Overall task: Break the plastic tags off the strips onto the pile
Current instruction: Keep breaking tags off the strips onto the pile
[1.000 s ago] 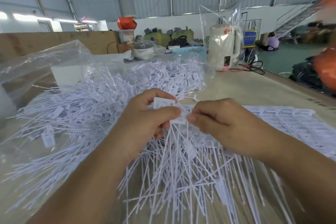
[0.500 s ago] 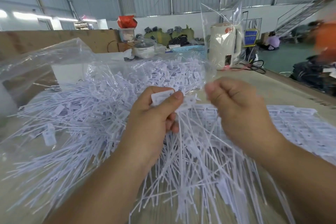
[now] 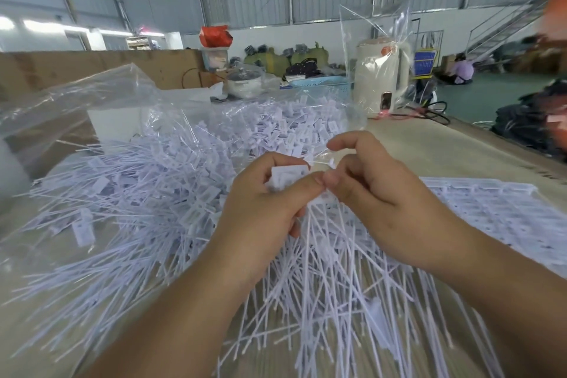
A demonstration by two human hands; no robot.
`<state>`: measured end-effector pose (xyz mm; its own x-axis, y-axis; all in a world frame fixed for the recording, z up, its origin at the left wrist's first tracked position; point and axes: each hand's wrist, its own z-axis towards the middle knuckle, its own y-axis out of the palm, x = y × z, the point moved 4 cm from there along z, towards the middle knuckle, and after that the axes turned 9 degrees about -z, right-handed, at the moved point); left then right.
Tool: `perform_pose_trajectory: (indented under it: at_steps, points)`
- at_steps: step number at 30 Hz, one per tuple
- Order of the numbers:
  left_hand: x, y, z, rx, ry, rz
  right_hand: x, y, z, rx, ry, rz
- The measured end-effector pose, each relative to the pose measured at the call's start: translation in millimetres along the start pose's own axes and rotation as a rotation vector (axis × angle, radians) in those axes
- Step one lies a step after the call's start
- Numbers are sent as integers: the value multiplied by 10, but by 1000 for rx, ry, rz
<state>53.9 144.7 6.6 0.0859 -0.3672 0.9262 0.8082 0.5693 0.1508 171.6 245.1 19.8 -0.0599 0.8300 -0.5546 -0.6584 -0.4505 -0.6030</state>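
Observation:
A big pile of loose white plastic tags with long thin tails covers the table in front of me. My left hand grips a bunch of white tags by their flat heads, their tails fanning down toward me. My right hand meets it at the thumb tips and pinches a tag at the bunch's right edge. A flat stack of unbroken strips lies to the right of my hands.
A clear plastic bag lies open under and behind the pile. A cream kettle in a plastic bag stands at the back right, a pot behind the pile. The table edge runs along the right. A person sits on the floor far right.
My right hand had pulled up and away from the bunch half a second ago. It has come back down and pinches at the bunch beside my left thumb again.

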Motion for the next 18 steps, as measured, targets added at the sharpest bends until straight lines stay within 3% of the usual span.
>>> perform_pose_trajectory:
  at_steps: [7, 13, 18]
  points:
    - [-88, 16, 21, -58, -152, -94, 12, 33, -6, -44, -63, -31]
    - [-102, -2, 25, -65, -140, -98, 43, 47, -25, -197, -61, -114]
    - [-62, 3, 12, -92, -79, -7, -2, 120, -67, -197, -46, -255]
